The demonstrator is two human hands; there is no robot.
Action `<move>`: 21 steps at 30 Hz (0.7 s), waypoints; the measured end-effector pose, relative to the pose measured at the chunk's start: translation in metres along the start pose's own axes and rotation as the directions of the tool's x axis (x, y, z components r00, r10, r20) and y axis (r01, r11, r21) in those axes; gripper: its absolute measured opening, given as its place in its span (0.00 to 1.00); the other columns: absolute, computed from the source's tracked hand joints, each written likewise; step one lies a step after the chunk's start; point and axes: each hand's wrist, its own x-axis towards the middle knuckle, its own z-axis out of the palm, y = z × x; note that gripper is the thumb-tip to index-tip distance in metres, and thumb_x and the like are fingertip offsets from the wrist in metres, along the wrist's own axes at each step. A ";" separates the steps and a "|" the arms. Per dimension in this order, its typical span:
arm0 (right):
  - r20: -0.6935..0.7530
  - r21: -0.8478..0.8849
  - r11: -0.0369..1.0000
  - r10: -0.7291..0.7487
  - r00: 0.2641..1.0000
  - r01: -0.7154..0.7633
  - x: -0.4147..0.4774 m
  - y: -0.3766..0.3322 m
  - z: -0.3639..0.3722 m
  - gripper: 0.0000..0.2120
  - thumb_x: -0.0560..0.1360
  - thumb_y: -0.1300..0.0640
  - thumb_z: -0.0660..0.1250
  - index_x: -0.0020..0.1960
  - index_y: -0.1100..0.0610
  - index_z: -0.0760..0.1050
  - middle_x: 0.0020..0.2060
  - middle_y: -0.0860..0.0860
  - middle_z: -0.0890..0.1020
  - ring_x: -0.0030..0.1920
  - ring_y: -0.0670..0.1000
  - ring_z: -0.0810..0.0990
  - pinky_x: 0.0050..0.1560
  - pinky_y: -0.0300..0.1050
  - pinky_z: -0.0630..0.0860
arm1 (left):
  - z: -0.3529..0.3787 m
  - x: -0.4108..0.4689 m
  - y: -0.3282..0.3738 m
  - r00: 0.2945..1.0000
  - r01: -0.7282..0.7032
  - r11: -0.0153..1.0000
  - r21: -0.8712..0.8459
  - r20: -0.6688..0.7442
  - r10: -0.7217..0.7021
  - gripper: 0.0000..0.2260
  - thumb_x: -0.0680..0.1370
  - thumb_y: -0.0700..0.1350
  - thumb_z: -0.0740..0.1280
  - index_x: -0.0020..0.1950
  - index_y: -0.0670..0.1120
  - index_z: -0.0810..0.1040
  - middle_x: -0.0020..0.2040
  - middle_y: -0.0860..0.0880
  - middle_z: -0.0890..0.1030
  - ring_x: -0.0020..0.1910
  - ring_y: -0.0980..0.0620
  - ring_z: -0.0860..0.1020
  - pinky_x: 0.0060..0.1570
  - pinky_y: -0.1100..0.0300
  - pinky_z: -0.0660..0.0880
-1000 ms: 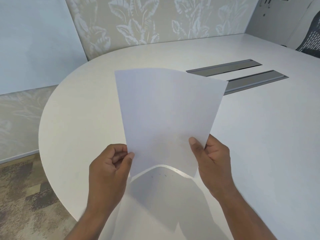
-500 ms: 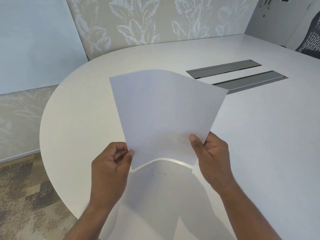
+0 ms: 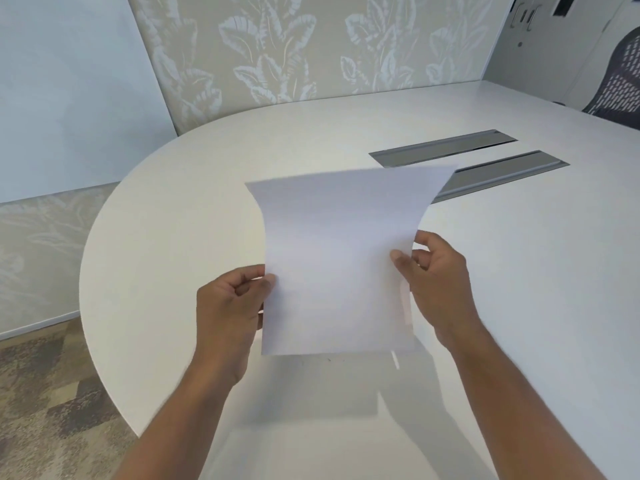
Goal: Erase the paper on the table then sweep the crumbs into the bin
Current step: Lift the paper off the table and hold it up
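Paper: I am holding one white sheet up off the worktop, in front of me, between both my hands; it is bowing in at its two long sides, and its top corners are flaring outward. The face turned toward me is looking blank, though the picture is blurring a little there.

Left hand: I am pinching the sheet's left edge, about halfway down, with my thumb lying on the near face and my curled fingers closing narrow on it from behind.

Right hand: I am gripping the right edge, slightly higher than the left hand is, my thumb pressing on the near face and the other fingers tucking behind the sheet, so most of them are hiding from me.

Crumbs: a tiny dark speck or two are lying on the worktop just under the sheet's lower edge; they are too small for me to tell more.

Shadow: the sheet and my forearms are casting a soft grey shadow on the worktop below, toward me.

Worktop: a white, round-ended surface is spreading out under my arms, with two grey slotted strips sitting in it beyond the sheet; the nearer strip is partly hiding behind the sheet's top right corner.

Surroundings: a leaf-patterned wall is running behind the worktop, a mesh chair back is showing at far right, and patterned carpet is lying at lower left.
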 end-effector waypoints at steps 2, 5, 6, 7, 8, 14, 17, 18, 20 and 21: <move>-0.009 -0.008 1.000 0.030 0.999 -0.031 0.008 0.004 -0.004 0.13 0.79 0.59 0.72 0.62 0.51 0.79 0.36 0.46 0.88 0.32 0.43 0.81 0.36 0.37 0.75 | 0.004 0.010 -0.009 0.999 0.035 0.999 -0.006 -0.001 -0.035 0.05 0.80 0.37 0.73 0.52 0.44 0.89 0.48 0.39 0.89 0.44 0.39 0.85 0.49 0.43 0.81; -0.020 -0.059 0.997 0.049 0.999 -0.050 0.018 0.010 -0.009 0.16 0.78 0.56 0.73 0.65 0.50 0.78 0.36 0.45 0.87 0.34 0.44 0.81 0.43 0.53 0.81 | 0.009 0.025 -0.023 0.998 0.063 0.998 -0.022 -0.015 -0.063 0.04 0.78 0.39 0.75 0.50 0.46 0.89 0.45 0.39 0.85 0.42 0.43 0.78 0.45 0.46 0.74; -0.013 -0.074 0.995 0.064 0.998 -0.065 0.021 0.013 -0.011 0.17 0.78 0.54 0.73 0.66 0.50 0.78 0.34 0.44 0.85 0.34 0.45 0.80 0.46 0.55 0.81 | 0.011 0.030 -0.027 0.997 0.072 0.997 -0.043 -0.017 -0.072 0.04 0.78 0.40 0.75 0.50 0.47 0.89 0.44 0.39 0.83 0.42 0.44 0.77 0.45 0.47 0.72; -0.005 -0.091 0.992 0.090 0.996 -0.090 0.023 0.015 -0.012 0.19 0.78 0.52 0.73 0.67 0.50 0.77 0.33 0.44 0.84 0.34 0.45 0.80 0.45 0.54 0.81 | 0.013 0.036 -0.029 0.996 0.081 0.995 -0.064 -0.023 -0.083 0.04 0.78 0.40 0.75 0.51 0.47 0.89 0.43 0.40 0.81 0.42 0.44 0.75 0.44 0.48 0.72; 0.004 -0.113 0.987 0.112 0.994 -0.111 0.024 0.020 -0.014 0.20 0.78 0.52 0.73 0.68 0.51 0.77 0.33 0.44 0.83 0.34 0.44 0.79 0.42 0.50 0.80 | 0.015 0.041 -0.031 0.995 0.091 0.993 -0.079 -0.035 -0.094 0.04 0.78 0.40 0.76 0.51 0.46 0.89 0.43 0.41 0.80 0.42 0.44 0.74 0.43 0.49 0.71; 0.065 -0.229 0.965 0.147 0.987 -0.129 0.028 0.036 -0.014 0.22 0.77 0.63 0.71 0.71 0.55 0.74 0.23 0.43 0.72 0.29 0.42 0.74 0.38 0.48 0.85 | 0.032 0.065 -0.032 0.995 0.080 0.996 -0.042 -0.062 -0.082 0.05 0.78 0.38 0.74 0.52 0.43 0.87 0.43 0.38 0.84 0.41 0.40 0.79 0.44 0.46 0.81; 0.027 -0.358 0.928 0.121 0.992 -0.104 0.038 0.038 -0.011 0.24 0.75 0.62 0.71 0.70 0.54 0.74 0.31 0.52 0.81 0.35 0.50 0.81 0.44 0.54 0.85 | 0.041 0.074 -0.032 0.998 0.010 0.989 0.145 -0.063 -0.001 0.05 0.77 0.38 0.74 0.52 0.43 0.86 0.43 0.42 0.88 0.44 0.37 0.87 0.44 0.43 0.87; 0.029 -0.404 0.910 0.118 0.993 -0.096 0.041 0.040 -0.011 0.24 0.75 0.61 0.70 0.70 0.54 0.74 0.34 0.54 0.81 0.37 0.51 0.81 0.41 0.49 0.83 | 0.043 0.077 -0.033 0.999 -0.008 0.978 0.209 -0.051 0.019 0.06 0.77 0.38 0.74 0.54 0.43 0.85 0.42 0.44 0.88 0.43 0.39 0.87 0.42 0.46 0.87; 0.039 -0.479 0.874 0.113 0.993 -0.081 0.045 0.043 -0.011 0.24 0.75 0.61 0.70 0.71 0.54 0.74 0.35 0.50 0.79 0.39 0.47 0.79 0.36 0.40 0.74 | 0.045 0.086 -0.039 0.998 -0.048 0.935 0.352 -0.012 0.056 0.11 0.75 0.41 0.76 0.57 0.46 0.84 0.40 0.48 0.88 0.36 0.48 0.85 0.38 0.54 0.82; 0.038 -0.505 0.860 0.113 0.993 -0.078 0.047 0.045 -0.011 0.24 0.76 0.61 0.70 0.71 0.54 0.74 0.35 0.49 0.78 0.39 0.45 0.78 0.35 0.38 0.71 | 0.046 0.089 -0.041 0.997 -0.072 0.905 0.419 0.012 0.073 0.12 0.75 0.42 0.77 0.58 0.48 0.84 0.39 0.50 0.88 0.34 0.52 0.83 0.36 0.58 0.79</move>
